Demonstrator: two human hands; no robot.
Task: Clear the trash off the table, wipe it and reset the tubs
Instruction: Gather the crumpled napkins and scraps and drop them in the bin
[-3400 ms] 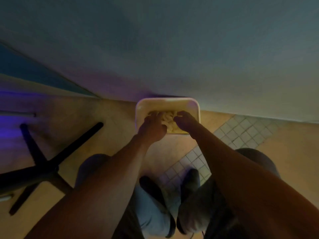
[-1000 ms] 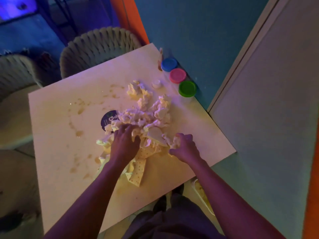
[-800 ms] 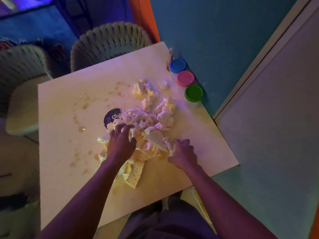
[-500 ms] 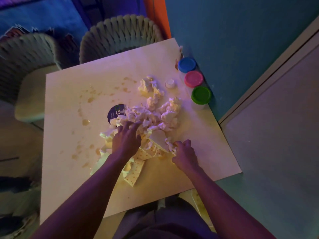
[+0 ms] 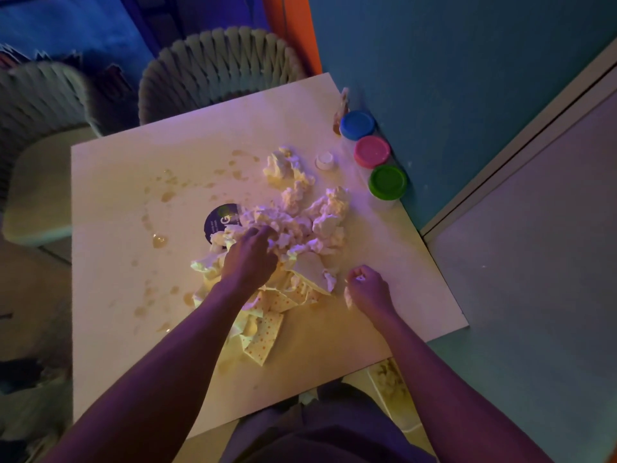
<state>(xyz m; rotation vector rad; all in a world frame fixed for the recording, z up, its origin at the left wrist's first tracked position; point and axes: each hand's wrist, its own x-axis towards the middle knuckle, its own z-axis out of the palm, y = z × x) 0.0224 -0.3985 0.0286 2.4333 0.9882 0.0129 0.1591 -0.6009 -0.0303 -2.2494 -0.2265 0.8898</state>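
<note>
While the trash [image 5: 293, 225] is heaped at the middle of the table [image 5: 110, 289], I judge I am in the clearing step: wiping and resetting the tubs have not begun. My left hand [image 5: 248, 259] is buried in the near side of the heap, fingers curled into the crumpled paper, gripping a clump. My right hand [image 5: 367, 289] sits just beside the heap's right edge, fingers curled around a small white scrap. The next move, as I read it, calls for gathering a full handful with both hands and carrying it down to the bin [image 5: 389, 382], which shows partly below the table's near edge on my right.

Under the heap lies spotted paper [image 5: 262, 339], and a dark round lid [image 5: 220, 218] peeks out at its far left side. A small white cap [image 5: 324, 159] stands between the heap and the tubs. The blue tub [image 5: 357, 124], pink tub [image 5: 371, 151] and green tub [image 5: 388, 181] stand in a row along the wall edge, near enough that a wide sweep could knock them. Brown spills [image 5: 159, 240] dot the left of the table and will need wiping. A woven chair [image 5: 217, 65] stands at the far side.
</note>
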